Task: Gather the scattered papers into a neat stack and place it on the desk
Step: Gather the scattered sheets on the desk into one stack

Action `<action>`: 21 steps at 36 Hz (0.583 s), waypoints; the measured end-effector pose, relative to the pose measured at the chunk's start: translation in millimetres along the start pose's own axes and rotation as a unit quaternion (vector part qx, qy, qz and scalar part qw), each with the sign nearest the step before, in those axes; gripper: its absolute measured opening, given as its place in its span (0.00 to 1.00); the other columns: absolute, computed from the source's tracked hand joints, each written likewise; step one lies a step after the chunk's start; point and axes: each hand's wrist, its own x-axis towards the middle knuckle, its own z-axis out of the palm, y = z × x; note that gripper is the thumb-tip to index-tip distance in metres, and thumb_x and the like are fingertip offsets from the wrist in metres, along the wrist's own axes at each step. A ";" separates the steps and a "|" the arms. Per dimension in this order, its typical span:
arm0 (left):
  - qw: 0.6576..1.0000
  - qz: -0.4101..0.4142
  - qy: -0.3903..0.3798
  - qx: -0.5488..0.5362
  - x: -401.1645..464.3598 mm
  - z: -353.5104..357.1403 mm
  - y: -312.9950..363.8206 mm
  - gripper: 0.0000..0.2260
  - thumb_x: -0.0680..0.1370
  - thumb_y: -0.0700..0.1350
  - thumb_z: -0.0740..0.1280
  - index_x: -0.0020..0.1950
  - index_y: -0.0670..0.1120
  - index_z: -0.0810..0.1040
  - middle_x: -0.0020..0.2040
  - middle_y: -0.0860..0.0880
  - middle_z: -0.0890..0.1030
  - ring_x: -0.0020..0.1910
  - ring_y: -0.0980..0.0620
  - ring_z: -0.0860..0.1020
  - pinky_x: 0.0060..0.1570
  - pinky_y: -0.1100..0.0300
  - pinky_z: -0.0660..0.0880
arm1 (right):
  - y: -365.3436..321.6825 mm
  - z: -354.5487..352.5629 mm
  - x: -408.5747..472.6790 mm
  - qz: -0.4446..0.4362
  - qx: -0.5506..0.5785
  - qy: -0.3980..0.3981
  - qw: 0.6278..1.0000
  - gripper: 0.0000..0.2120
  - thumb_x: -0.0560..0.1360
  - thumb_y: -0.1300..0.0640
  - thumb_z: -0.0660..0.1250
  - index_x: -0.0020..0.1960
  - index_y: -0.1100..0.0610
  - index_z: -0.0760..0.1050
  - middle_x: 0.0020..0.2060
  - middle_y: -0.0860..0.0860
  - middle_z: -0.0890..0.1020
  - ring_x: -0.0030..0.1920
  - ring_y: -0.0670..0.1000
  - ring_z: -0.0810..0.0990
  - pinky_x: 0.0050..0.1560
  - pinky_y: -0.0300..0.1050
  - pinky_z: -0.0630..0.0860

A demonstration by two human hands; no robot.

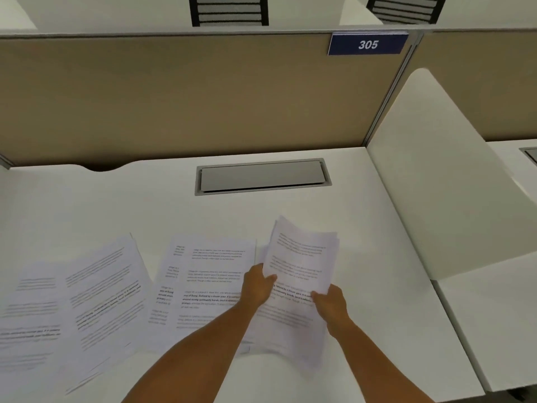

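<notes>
1. Hands work near the desk's (363, 199) front edge: the left hand (257, 287) and right hand (331, 305) each close their fingers on a side of the held sheets (302, 263), probably to square them.
2. Loose pages (87, 292) lie fanned toward the front left corner, not yet gathered.
3. Farther back, a cable hatch (261, 175) sits by the divider panel (203, 97).

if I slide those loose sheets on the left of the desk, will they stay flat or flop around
The loose sheets look thin and floppy, so they would likely bend when lifted. They overlap unevenly on the smooth desk, so pushing probably slides them apart.
</notes>
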 end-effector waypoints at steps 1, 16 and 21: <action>1.000 -0.006 0.000 0.015 1.4 2.0 -2.8 0.15 0.79 0.41 0.66 0.66 0.40 0.77 0.63 0.42 0.81 0.59 0.45 0.80 0.57 0.59 0.76 | -0.2 8.7 0.3 0.010 -0.020 0.017 1.000 0.07 0.77 0.63 0.64 0.54 0.59 0.78 0.54 0.57 0.83 0.46 0.52 0.81 0.45 0.45 0.80; 0.953 -0.060 0.008 0.298 17.5 12.7 -23.4 0.23 0.79 0.49 0.65 0.72 0.46 0.65 0.74 0.41 0.56 0.70 0.41 0.61 0.66 0.48 0.70 | -4.5 57.0 5.5 0.119 -0.232 0.089 0.961 0.26 0.73 0.53 0.68 0.69 0.57 0.66 0.73 0.60 0.57 0.68 0.64 0.62 0.64 0.57 0.71; 0.945 -0.059 0.012 0.321 21.2 12.5 -28.1 0.23 0.76 0.46 0.68 0.70 0.46 0.68 0.71 0.42 0.59 0.66 0.43 0.65 0.62 0.51 0.73 | -9.0 55.3 8.1 0.135 -0.229 0.093 0.959 0.30 0.72 0.53 0.69 0.70 0.58 0.63 0.72 0.60 0.59 0.68 0.65 0.63 0.64 0.56 0.71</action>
